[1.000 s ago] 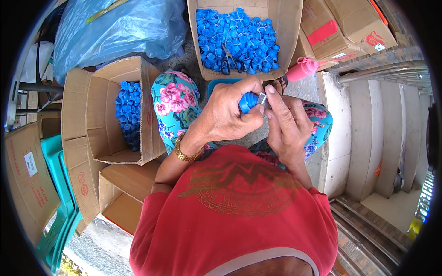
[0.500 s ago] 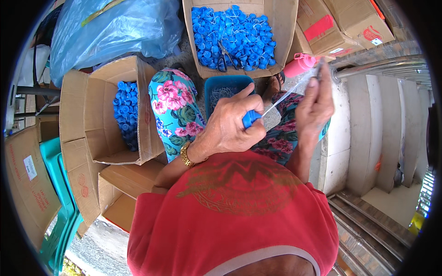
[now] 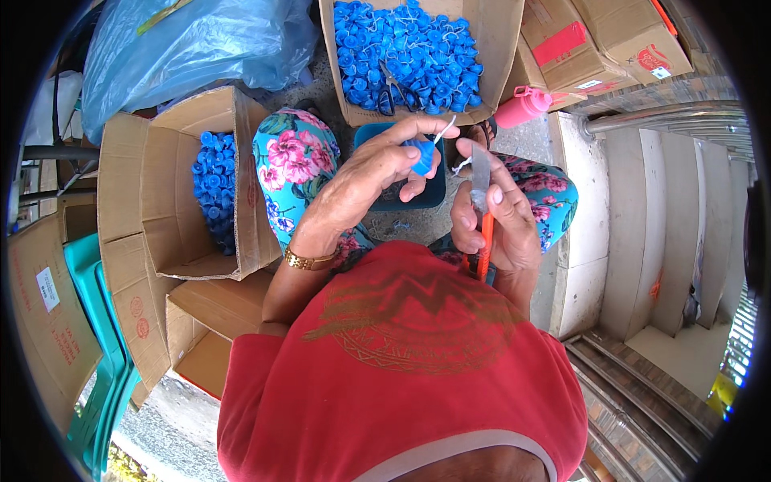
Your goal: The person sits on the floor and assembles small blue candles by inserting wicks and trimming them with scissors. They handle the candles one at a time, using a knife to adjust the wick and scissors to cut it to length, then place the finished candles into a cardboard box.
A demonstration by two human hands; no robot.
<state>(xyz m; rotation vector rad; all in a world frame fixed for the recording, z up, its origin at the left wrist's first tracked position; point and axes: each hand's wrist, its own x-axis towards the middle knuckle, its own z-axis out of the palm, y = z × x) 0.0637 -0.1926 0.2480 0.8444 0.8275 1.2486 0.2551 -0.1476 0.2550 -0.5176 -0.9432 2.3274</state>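
Observation:
Between the thumb and fingers of my left hand [image 3: 353, 177] is a small blue plastic cap [image 3: 422, 158], with a short white string [image 3: 446, 128] sticking up from it. My right hand [image 3: 514, 233] is closed around an orange utility knife [image 3: 486, 241], whose blade [image 3: 480, 169] points away from me. A curl of white string [image 3: 460, 165] shows beside the blade, near the right fingertips. Both hands are close together over a dark teal bin [image 3: 430, 193], which they partly hide.
Ahead, a cardboard box [image 3: 502, 48] holds many blue caps with strings and a pair of scissors [image 3: 389, 92]. Another box [image 3: 173, 201] of blue caps stands at left. A pink bottle [image 3: 524, 107] lies by closed cartons [image 3: 578, 48]. Steps [image 3: 626, 225] are at right.
My right hand has come back down and left, close to my left hand. The string, stretched between the hands before, is now a short end at the cap. The knife now shows clearly.

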